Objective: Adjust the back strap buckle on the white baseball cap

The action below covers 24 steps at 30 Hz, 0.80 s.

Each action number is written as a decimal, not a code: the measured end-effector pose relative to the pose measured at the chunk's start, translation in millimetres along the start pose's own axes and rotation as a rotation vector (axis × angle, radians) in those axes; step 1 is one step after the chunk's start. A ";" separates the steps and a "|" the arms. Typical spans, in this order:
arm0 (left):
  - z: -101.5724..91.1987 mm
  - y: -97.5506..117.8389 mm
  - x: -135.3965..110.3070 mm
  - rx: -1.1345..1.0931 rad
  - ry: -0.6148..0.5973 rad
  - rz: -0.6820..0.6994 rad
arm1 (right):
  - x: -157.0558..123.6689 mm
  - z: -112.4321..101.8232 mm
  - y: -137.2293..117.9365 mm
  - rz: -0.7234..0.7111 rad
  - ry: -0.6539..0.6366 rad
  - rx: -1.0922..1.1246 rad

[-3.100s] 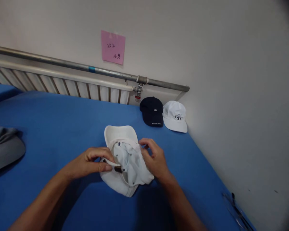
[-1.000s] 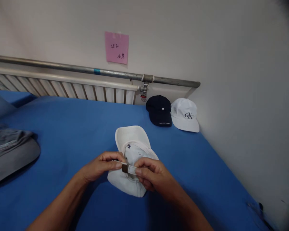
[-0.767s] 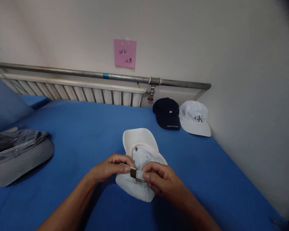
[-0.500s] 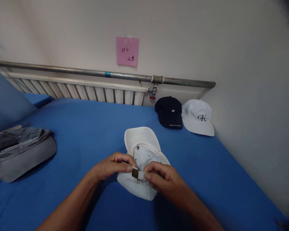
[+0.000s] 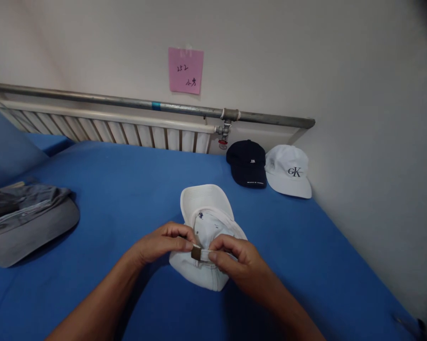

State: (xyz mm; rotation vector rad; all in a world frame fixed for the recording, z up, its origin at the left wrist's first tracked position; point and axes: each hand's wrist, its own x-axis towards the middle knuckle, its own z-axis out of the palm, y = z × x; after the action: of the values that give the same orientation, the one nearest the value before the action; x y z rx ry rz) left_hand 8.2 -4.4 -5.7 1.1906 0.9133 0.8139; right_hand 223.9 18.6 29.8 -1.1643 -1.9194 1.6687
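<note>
Pale cap (image 5: 206, 199) at the grip, back strap (image 5: 205, 255) pinched in both hands

Writing: beyond the grip and high on the wall (image 5: 305, 61), a pink note (image 5: 186, 71) is bearing a handwritten "252"; its lower line is starting with "小", the next character being unclear. Far right of the grip, a white cap (image 5: 287, 170) is showing a large dark "K" overlapping a smaller letter, C or G. Touching it on the near side to the grip, a navy cap (image 5: 247, 163) is carrying small white lettering, too fine to read.

Materials: the pale cap is lying crown-down on the smooth blue surface (image 5: 110, 189), directly under the grip, its stitched, curved brim pointing away. A square brown fastener (image 5: 196, 252) is sitting on the strap. Well left of the grip, a slumped grey cap (image 5: 35, 222) is resting.

Grip: the left hand (image 5: 163, 244) is clamping thumb and fingers on the strap just beside the fastener; the right hand (image 5: 234, 255) is pinching the strap on the other side.
</note>
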 end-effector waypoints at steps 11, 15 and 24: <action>1.3 0.3 0.4 -0.016 0.023 0.002 | 1.7 1.5 1.5 -0.050 0.039 -0.039; 2.6 1.9 1.0 -0.015 0.036 -0.012 | 3.3 1.9 2.0 -0.067 0.061 -0.052; -0.6 -0.8 0.0 0.004 -0.004 0.016 | 2.5 5.7 2.7 -0.032 0.084 -0.051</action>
State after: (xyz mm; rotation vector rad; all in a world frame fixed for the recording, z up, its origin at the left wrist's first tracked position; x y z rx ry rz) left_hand 7.7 -4.3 -6.6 1.2042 0.9035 0.8219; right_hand 219.3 16.7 25.2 -1.1963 -1.9290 1.5386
